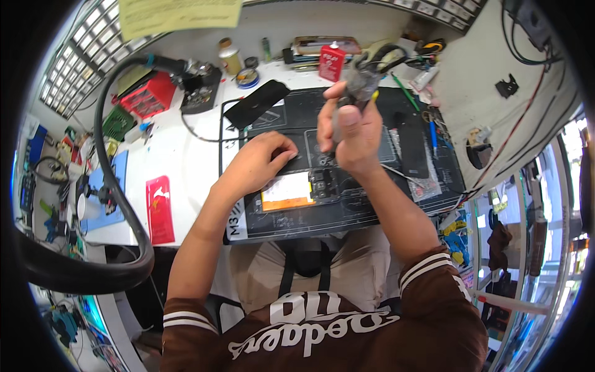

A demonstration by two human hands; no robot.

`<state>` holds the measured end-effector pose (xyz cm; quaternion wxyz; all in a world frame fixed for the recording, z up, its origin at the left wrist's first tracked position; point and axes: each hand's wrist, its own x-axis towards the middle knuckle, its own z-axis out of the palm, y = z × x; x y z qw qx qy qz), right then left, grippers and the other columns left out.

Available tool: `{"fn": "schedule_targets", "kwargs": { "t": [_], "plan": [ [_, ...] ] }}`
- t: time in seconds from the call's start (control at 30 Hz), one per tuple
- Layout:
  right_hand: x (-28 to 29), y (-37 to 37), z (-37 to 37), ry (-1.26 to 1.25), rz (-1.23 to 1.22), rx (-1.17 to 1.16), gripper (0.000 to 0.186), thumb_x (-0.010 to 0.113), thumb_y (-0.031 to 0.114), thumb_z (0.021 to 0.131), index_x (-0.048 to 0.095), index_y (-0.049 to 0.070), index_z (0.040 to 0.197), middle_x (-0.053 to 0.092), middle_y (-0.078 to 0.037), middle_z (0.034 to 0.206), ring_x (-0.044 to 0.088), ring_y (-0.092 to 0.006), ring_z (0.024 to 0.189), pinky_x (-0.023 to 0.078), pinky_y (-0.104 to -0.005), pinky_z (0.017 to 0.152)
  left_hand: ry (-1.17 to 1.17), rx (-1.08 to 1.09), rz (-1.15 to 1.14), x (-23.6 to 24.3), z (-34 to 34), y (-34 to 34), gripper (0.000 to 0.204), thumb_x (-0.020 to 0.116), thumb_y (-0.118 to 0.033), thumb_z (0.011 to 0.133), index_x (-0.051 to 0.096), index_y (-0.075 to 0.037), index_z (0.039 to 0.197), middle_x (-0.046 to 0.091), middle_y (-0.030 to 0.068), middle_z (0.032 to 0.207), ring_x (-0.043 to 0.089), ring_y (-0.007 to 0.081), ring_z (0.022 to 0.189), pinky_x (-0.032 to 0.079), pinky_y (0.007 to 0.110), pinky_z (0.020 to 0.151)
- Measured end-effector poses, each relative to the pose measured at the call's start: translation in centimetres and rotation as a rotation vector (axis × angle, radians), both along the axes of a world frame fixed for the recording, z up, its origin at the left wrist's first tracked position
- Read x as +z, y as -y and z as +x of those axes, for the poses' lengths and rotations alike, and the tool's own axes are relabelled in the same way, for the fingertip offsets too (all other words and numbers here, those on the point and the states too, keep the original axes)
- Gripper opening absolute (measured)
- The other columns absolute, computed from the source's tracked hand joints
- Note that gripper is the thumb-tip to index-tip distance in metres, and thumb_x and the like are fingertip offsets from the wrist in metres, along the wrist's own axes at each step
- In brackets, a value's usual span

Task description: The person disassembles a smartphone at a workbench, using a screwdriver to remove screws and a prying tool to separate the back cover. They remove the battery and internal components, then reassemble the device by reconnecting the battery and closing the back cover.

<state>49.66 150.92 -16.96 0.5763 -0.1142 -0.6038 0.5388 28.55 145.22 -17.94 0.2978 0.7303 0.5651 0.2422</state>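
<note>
My right hand [357, 133] is raised over the mat, its fingers wrapped round a grey and black handheld tool [361, 84] with a dark cable looping at its top. The tool's exact kind does not show. My left hand [263, 158] rests low over the mat with fingers curled in and the thumb close to the fingertips; anything small between them is hidden. Just below both hands lies an opened phone [297, 191]. Its pale battery area with an orange strip faces up, and dark parts with a camera module sit at its right end.
A black work mat [279, 229] covers the white table. A black cloth-like piece [257, 104], a red bottle [332, 61] and tins stand or lie behind. A thick black bent arm [102, 130] curves at left, near a red packet [160, 208]. A blue tool [432, 133] lies at right.
</note>
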Motion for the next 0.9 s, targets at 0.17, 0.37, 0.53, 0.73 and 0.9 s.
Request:
{"fn": "schedule_targets", "kwargs": {
  "t": [0.17,0.37,0.53,0.73,0.9],
  "plan": [
    [0.6,0.0,-0.1,-0.036,0.011,-0.009,0.061,0.061,0.059,0.107,0.049,0.004,0.131,0.055,-0.007,0.076,0.053,-0.0131,0.053,0.048,-0.0293,0.050,-0.001,0.012,0.095,0.3,-0.8,2.3,0.021,0.075,-0.020,0.100,0.074,-0.005,0.114,0.070,0.0099,0.112,0.067,0.0253,0.106,0.055,0.038,0.086],
    [1.1,-0.7,0.3,-0.120,0.016,-0.038,0.047,0.061,0.045,0.111,0.053,0.003,0.130,0.057,-0.006,0.073,0.053,-0.0105,0.053,0.046,-0.0260,0.049,-0.070,0.050,0.308,-0.2,1.3,5.8,0.038,0.084,-0.024,0.093,0.071,-0.005,0.123,0.068,0.0108,0.125,0.061,0.0304,0.125,0.048,0.041,0.106],
    [1.3,-0.8,0.9,-0.125,0.017,-0.030,0.045,0.060,0.044,0.112,0.053,0.003,0.130,0.058,-0.006,0.074,0.054,-0.0102,0.054,0.046,-0.0256,0.050,-0.081,0.126,0.409,-0.9,0.8,4.9,0.038,0.086,-0.025,0.090,0.074,-0.007,0.122,0.073,0.0098,0.120,0.065,0.0310,0.119,0.047,0.042,0.107],
    [1.1,-1.0,0.4,-0.128,-0.002,0.003,0.046,0.062,0.043,0.111,0.054,0.002,0.128,0.058,-0.006,0.075,0.054,-0.0094,0.055,0.046,-0.0247,0.051,-0.428,0.518,0.492,1.4,-5.1,-12.3,0.030,0.072,-0.037,0.098,0.082,-0.012,0.111,0.080,0.0152,0.098,0.075,0.0363,0.096,0.059,0.047,0.084],
    [0.7,-0.9,0.2,-0.080,0.016,0.018,0.059,0.063,0.055,0.108,0.050,0.002,0.131,0.056,-0.008,0.076,0.053,-0.0128,0.053,0.048,-0.0293,0.050,-0.772,0.552,0.331,-0.7,-7.8,-22.8,0.034,0.068,-0.032,0.098,0.081,-0.004,0.112,0.081,0.0204,0.108,0.078,0.0411,0.102,0.061,0.051,0.091]
  ]
}}
